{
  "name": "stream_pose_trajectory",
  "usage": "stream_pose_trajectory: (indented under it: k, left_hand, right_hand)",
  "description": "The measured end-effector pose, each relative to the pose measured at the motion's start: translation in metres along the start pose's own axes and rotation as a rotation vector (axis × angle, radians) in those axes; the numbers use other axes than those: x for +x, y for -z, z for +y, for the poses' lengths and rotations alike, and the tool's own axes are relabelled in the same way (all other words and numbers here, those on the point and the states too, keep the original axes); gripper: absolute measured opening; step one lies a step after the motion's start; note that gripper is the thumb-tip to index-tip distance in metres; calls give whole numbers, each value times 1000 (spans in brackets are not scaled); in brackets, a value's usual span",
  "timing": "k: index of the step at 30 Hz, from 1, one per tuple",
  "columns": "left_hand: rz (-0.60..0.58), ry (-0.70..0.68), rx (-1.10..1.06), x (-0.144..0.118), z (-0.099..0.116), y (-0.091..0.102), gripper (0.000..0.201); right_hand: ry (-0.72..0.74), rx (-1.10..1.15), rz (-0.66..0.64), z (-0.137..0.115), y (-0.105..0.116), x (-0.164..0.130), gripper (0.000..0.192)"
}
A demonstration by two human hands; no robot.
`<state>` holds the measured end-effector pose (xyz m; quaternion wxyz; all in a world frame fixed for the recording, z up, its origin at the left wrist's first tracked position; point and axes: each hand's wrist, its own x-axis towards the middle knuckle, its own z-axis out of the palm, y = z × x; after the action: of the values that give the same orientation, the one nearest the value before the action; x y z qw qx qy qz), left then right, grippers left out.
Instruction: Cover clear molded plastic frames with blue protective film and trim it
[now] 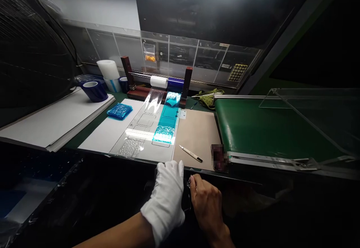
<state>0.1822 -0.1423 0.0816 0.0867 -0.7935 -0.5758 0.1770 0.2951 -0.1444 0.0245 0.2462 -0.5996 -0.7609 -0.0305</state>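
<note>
Factory assembly bench: green conveyor belt [270,128], film rolls [165,82] on dispenser, acrylic guard [309,105].

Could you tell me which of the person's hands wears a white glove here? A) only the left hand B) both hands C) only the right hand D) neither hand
A: the left hand is covered by a white glove, while the right hand beside it is bare, both held close together just below the front edge of the workbench.
</note>
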Motion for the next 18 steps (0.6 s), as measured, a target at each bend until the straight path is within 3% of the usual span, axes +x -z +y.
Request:
stream_pose_trajectory:
  k: [3,5,9,12,15,18]
  left_hand:
    - [-16,-17,-35,-4,-1,5,104]
    - [49,-9,-183,-7,-6,-2,109]
    - [298,-101,-769,-5,-9,-41,120]
    - [463,-179,-1112,3,6,-71,128]
    - [579,-161,-1192,10,22,-76,134]
    - [451,-53,-943,10,26,-54,123]
  right_hand:
    - [-58,91,-23,3,2,-4,44]
    - [-180,317,-95,10,5,-4,45]
    - [-466,975,-281,26,12,0,45]
    - [-584,1277,-370,33,15,6,45]
    - [-600,1311,-397,39,18,11,47]
    - [-471,920,-297,37,18,11,47]
